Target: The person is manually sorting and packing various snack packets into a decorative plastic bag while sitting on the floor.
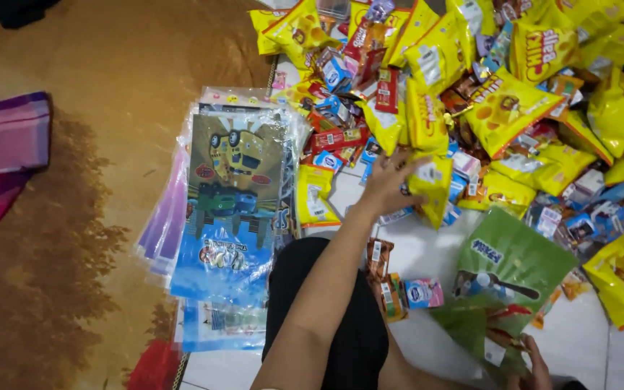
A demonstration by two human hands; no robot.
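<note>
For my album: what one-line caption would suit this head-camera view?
Left hand grasps a yellow snack packet from the heap while right hand holds a green bag.

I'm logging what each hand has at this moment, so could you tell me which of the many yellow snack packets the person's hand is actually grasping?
It is the yellow packet at the pile's near edge, pinched by the left hand; the other yellow packets lie untouched farther back.

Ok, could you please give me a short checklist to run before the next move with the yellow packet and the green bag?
1. Left hand reaches the yellow snack packet: ok, it touches it.
2. Grip closed around that packet: cannot tell.
3. Right hand holds the green bag: ok.
4. Bag mouth open: cannot tell.
</note>
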